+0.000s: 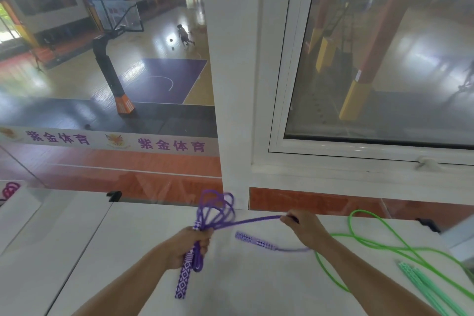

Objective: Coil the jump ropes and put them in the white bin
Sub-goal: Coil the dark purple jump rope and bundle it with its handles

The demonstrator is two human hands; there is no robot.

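White table [154,251] beside a white-framed window [282,84] above a glossy basketball court [159,77].

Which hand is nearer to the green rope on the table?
Right. The right hand, pinching the purple rope, is just left of the green rope; the left hand is farther left.

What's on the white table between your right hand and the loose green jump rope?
Head view: bare white table only between the right hand and the green jump rope; the purple rope's free handle lies on the hand's other side.

white table [243,290], window [379,59], basketball hoop [112,69] on court beyond
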